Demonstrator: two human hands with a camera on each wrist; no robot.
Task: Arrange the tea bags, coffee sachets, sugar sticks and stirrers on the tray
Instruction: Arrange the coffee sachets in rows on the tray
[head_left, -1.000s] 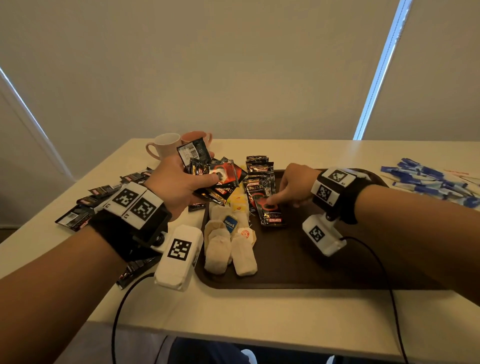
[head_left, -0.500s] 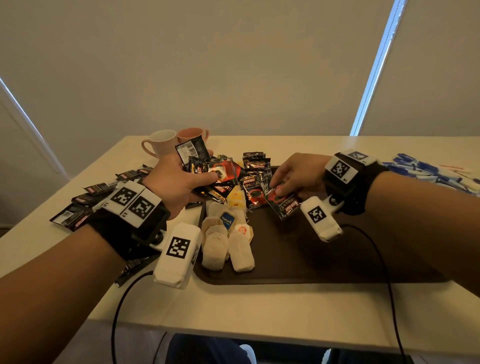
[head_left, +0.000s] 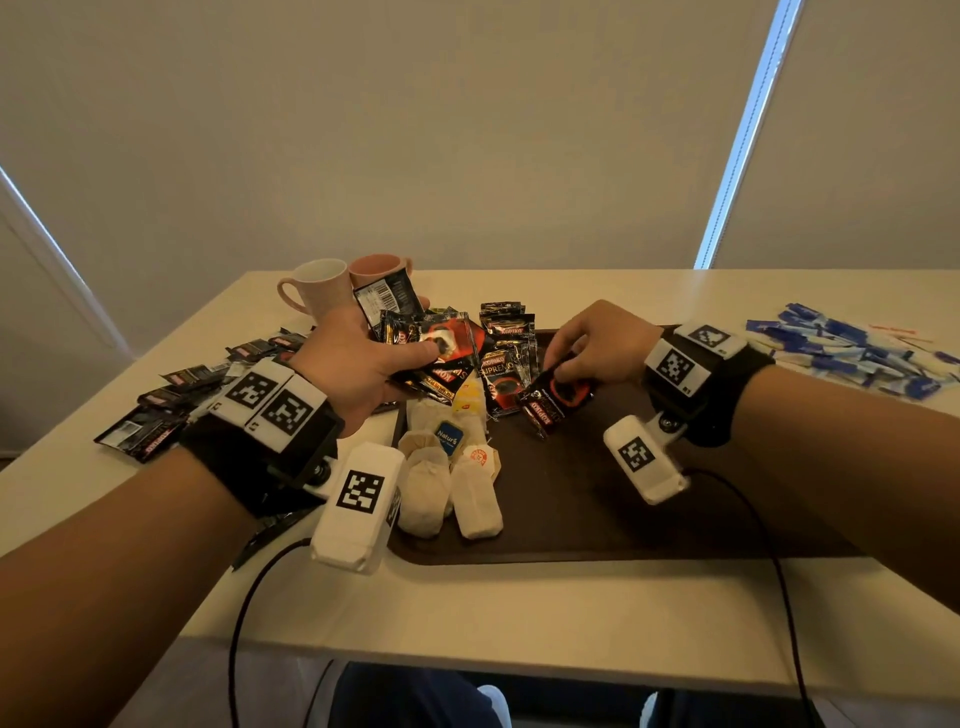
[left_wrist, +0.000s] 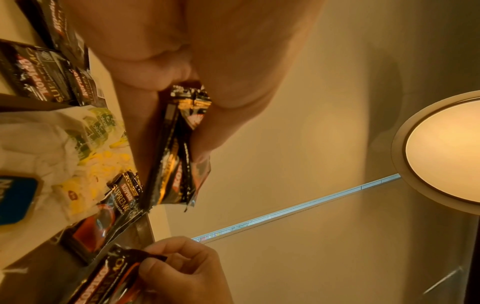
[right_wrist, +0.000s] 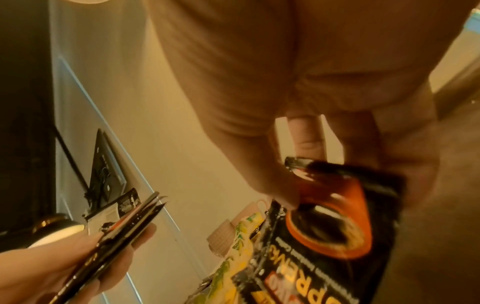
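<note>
A dark brown tray (head_left: 597, 509) lies on the table. Several white tea bags (head_left: 470, 499) sit at its left end, with a row of black coffee sachets (head_left: 506, 332) behind them. My left hand (head_left: 363, 364) grips a fanned stack of coffee sachets (head_left: 436, 348) (left_wrist: 179, 164) above the tray's left corner. My right hand (head_left: 597, 348) pinches a single black and red coffee sachet (head_left: 556, 397) (right_wrist: 337, 216) by its top edge, lifted just above the tray. The stack also shows edge-on as coffee sachets (right_wrist: 124, 226) in the right wrist view.
More coffee sachets (head_left: 171, 405) lie scattered on the table at the left. Blue sugar sticks (head_left: 852, 348) are heaped at the right. Two mugs (head_left: 322, 288) stand behind my left hand. The table's front edge (head_left: 467, 660) is near me.
My right hand has picked the single sachet up off the tray and turned it, moving slightly right. My left hand still holds its stack in about the same place.
</note>
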